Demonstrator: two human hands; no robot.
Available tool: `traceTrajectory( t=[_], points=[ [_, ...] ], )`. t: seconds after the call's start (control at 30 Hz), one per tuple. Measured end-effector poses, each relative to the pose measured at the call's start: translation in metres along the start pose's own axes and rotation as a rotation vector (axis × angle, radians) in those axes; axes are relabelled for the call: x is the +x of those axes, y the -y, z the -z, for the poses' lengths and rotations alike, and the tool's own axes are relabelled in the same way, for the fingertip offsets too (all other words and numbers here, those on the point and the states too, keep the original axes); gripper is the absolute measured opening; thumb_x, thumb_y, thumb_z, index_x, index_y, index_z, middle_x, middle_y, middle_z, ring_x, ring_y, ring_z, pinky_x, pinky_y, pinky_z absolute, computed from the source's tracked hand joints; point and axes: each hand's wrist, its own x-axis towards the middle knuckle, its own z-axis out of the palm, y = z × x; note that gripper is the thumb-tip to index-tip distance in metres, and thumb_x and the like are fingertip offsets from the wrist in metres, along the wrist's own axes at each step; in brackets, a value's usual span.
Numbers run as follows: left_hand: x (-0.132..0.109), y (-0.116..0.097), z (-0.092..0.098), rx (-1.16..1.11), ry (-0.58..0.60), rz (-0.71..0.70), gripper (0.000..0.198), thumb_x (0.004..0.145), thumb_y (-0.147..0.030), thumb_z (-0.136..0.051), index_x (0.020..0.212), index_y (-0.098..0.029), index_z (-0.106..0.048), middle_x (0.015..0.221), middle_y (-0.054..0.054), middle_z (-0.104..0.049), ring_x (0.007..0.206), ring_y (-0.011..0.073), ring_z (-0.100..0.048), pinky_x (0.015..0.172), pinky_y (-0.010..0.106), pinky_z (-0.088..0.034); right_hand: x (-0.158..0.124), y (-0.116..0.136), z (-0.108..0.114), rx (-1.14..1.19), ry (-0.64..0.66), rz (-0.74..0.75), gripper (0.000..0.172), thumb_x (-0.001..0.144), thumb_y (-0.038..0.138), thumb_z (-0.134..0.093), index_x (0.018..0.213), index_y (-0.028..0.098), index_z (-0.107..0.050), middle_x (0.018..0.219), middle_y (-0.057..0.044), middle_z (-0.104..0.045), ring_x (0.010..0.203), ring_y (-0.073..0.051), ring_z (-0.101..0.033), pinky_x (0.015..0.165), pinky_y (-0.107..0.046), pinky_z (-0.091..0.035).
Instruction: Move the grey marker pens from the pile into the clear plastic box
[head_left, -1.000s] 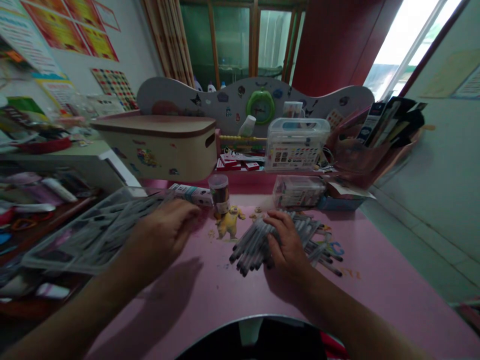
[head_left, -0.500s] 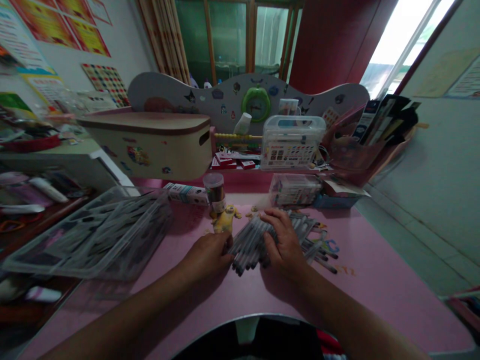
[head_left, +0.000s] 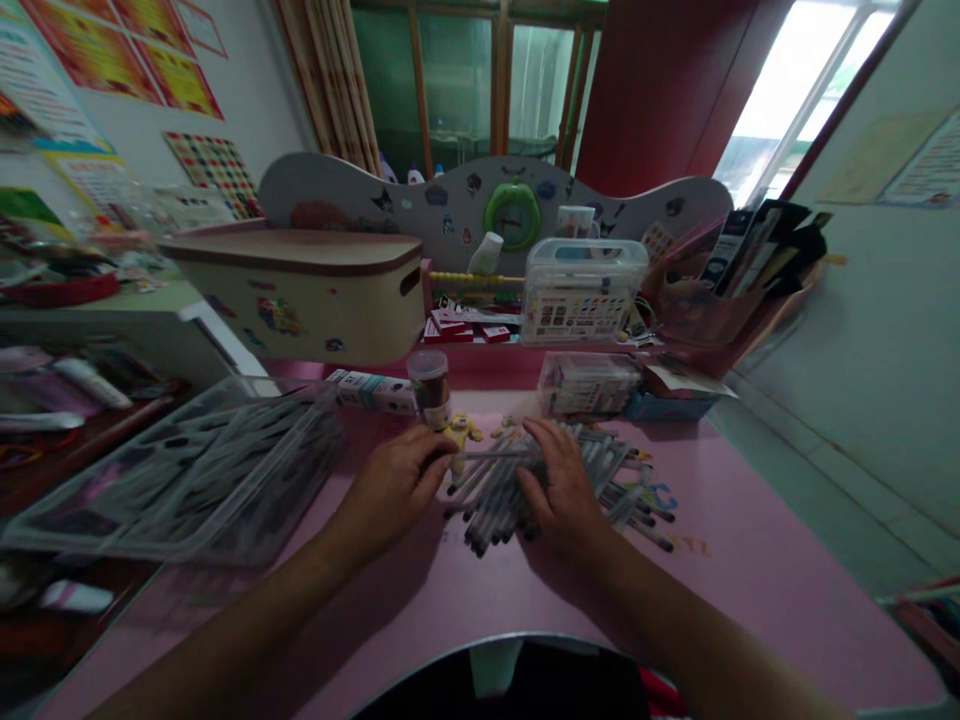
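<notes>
A loose heap of slim clear pens with dark ends [head_left: 499, 505] lies on the pink desktop, fanned out on both sides of my right hand. My left hand [head_left: 401, 478], left of the heap, pinches the end of one pen [head_left: 487, 455] between thumb and fingers. That pen lies nearly level across the heap, its far end close to my right fingers. My right hand [head_left: 564, 487] rests on the heap, thumb and fingers apart and pointing left, pens beneath it. More pens [head_left: 652, 515] lie to its right. What the right palm covers is hidden.
A clear divided tray [head_left: 187, 545] full of grey items stands at the left. Behind the pens are a lidded jar [head_left: 430, 385], a long small box [head_left: 375, 390] and a clear plastic case [head_left: 589, 385]. The raised shelf carries a cream bin [head_left: 337, 310] and a handled case [head_left: 585, 295].
My left hand has moved left and slightly away from me, drawing one pen out sideways from the heap. My right hand stays on the pens, nearly unmoved.
</notes>
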Motion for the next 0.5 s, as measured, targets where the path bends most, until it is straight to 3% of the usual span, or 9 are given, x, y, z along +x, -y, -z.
traceTrajectory(
  t=[0.17,0.3,0.5],
  points=[
    [0.005,-0.017,-0.008,-0.455,-0.121,0.041,0.007,0.079,-0.023,-0.071,0.084,-0.022,-0.076,0.085,0.004,-0.071,0.082,0.0196,-0.063,0.077,0.027,-0.047,0.002,0.007,0.005,0.157,0.139,-0.035,0.025,0.098,0.021,-0.048,0.115,0.021,-0.067,0.105,-0.01,-0.07,0.1,-0.026,-0.064,0.092,-0.044,-0.052],
    [0.007,-0.02,-0.031,-0.941,-0.05,0.235,0.016,0.071,-0.023,-0.079,0.085,-0.019,-0.074,0.079,0.002,-0.07,0.073,0.0157,-0.063,0.07,0.024,-0.049,0.003,0.02,0.008,0.488,0.256,-0.205,0.024,0.1,0.026,-0.047,0.103,0.021,-0.07,0.09,-0.005,-0.07,0.086,-0.02,-0.067,0.079,-0.034,-0.054],
    [-0.004,-0.018,-0.058,-1.003,0.027,0.249,0.012,0.077,-0.025,-0.075,0.086,-0.017,-0.077,0.087,0.005,-0.07,0.081,0.0166,-0.065,0.073,0.023,-0.052,-0.001,0.025,0.002,0.969,0.371,-0.476,0.023,0.093,0.04,-0.06,0.092,0.019,-0.07,0.068,0.001,-0.057,0.058,-0.013,-0.053,0.055,-0.024,-0.044]
  ],
)
